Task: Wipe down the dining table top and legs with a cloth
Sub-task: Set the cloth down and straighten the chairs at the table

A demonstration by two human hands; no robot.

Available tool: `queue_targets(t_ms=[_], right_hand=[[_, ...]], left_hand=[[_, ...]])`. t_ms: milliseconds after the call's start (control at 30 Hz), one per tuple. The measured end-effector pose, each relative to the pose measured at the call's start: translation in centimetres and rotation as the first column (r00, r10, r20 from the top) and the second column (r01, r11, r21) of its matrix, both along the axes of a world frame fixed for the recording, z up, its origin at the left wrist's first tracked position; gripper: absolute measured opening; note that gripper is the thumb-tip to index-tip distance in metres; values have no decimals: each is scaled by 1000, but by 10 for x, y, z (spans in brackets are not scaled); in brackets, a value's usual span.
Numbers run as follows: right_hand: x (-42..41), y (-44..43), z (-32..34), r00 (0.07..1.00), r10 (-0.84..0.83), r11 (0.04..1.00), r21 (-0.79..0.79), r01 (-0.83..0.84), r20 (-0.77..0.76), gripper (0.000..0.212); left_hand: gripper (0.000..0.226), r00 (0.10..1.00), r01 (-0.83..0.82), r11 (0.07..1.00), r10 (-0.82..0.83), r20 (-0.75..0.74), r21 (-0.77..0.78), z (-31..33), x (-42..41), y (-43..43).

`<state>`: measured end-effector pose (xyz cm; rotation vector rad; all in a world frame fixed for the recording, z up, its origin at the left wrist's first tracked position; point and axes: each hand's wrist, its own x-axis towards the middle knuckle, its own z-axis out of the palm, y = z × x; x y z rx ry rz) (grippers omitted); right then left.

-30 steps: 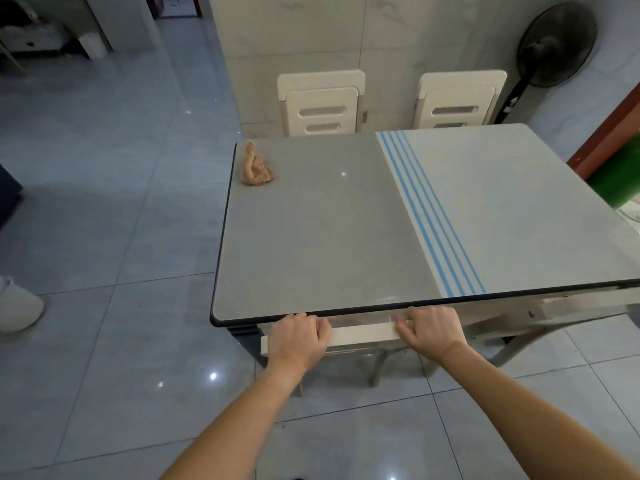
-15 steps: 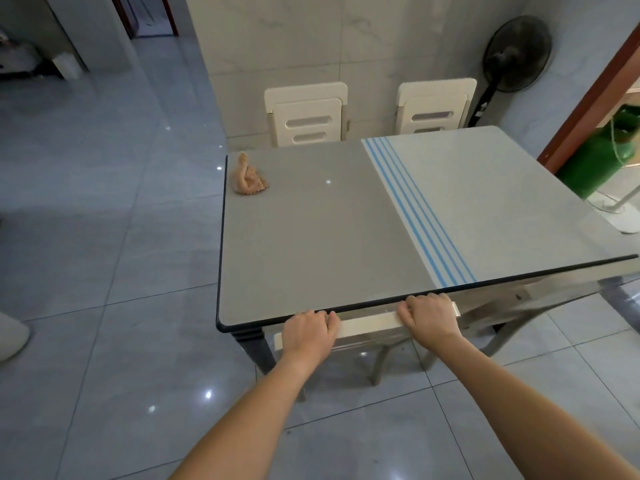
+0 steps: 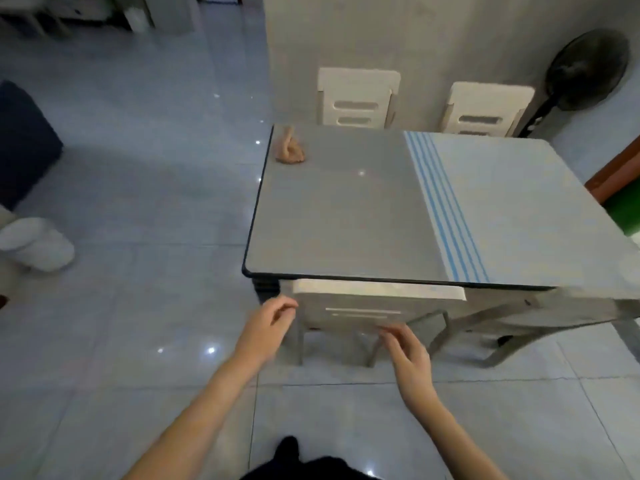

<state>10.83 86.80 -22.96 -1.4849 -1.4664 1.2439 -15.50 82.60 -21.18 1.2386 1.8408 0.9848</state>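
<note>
A crumpled tan cloth (image 3: pixel 290 150) lies on the far left corner of the rectangular grey, blue-striped worktop (image 3: pixel 346 220). A cream slatted folding chair (image 3: pixel 363 306) stands under its near edge. In front of the chair, the left hand (image 3: pixel 266 330) is just beside its left side. The right hand (image 3: pixel 410 355) is at its lower back, perhaps touching; blur hides that. Behind the worktop, against the wall, stand a second cream folding chair (image 3: pixel 358 98) and, to its right, a third cream folding chair (image 3: pixel 485 105). A black pedestal fan (image 3: pixel 585 71) stands further right.
</note>
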Motion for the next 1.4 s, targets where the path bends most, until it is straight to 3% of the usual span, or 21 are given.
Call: queue_targets(t_ms=[100,267,467,733,867,1000,1167,1400], right_hand=[[2,-29,-27,994,112,974,-200,-110,-2,19],[-10,-55,-59,954,299,874,-393,-287,-32,22],[-66,-66,-77,870,490,773,-434,-463,-56,23],[-188,-76,-82,795,605,708,-423,-565,-48,23],[-256,-77,-92,775,632,700,-432,-569,1,21],[-309,-73,-83,776,629,721,-411,-557,51,20],[-344,-55,-74,821,565,779,-381,-498,82,21],[-390,10,-89,879,466,830,-392,-396,100,24]], left_hand=[[18,951,-210,973,226,210,-96,-29,-4,-73],[20,831,-465,841,522,191,-278,-77,4,-197],[21,587,-732,585,802,114,-350,-82,14,-313],[20,345,-824,358,932,112,-440,-99,-22,-380],[20,359,-802,372,925,121,-468,-102,-92,-386],[19,474,-762,475,872,121,-440,-87,-173,-369],[16,609,-685,604,781,135,-407,-78,-256,-320],[17,675,-602,694,707,212,-395,-87,-349,-222]])
